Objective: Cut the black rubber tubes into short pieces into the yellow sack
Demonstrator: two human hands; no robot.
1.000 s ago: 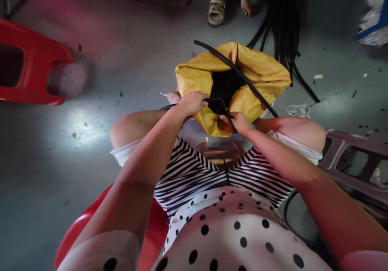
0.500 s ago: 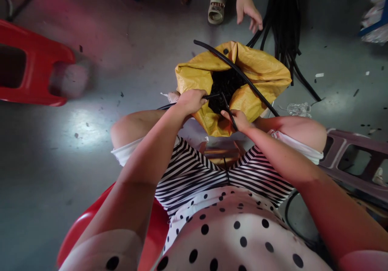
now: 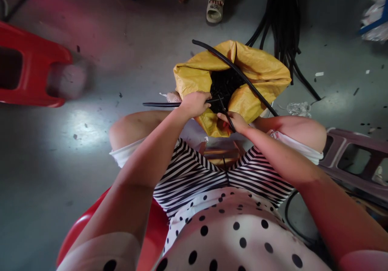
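Over the mouth of a yellow sack [image 3: 260, 66], my left hand [image 3: 195, 103] is closed round a black corrugated tube [image 3: 160, 104]. One end of this tube sticks out to the left; its other end points right over the sack. My right hand [image 3: 235, 122] grips dark scissors [image 3: 224, 108], their blades up against the tube's right end. Whether the blades are apart is hard to make out. Inside the sack lie many small black pieces [image 3: 226, 81]. Another black corrugated tube [image 3: 242, 73] lies slantwise across the sack's top, touched by neither hand.
A bundle of long black tubes [image 3: 285, 24] lies on the floor beyond the sack. A red stool [image 3: 33, 64] stands at the left and a grey-purple stool [image 3: 357, 153] at the right. Another person's sandalled foot [image 3: 215, 10] is ahead. Clear plastic [image 3: 298, 109] lies right of the sack.
The other person's hand has left the view at the top. More of the held tube now shows to the left of my left hand. Both my hands stay over the sack with slight shifts.
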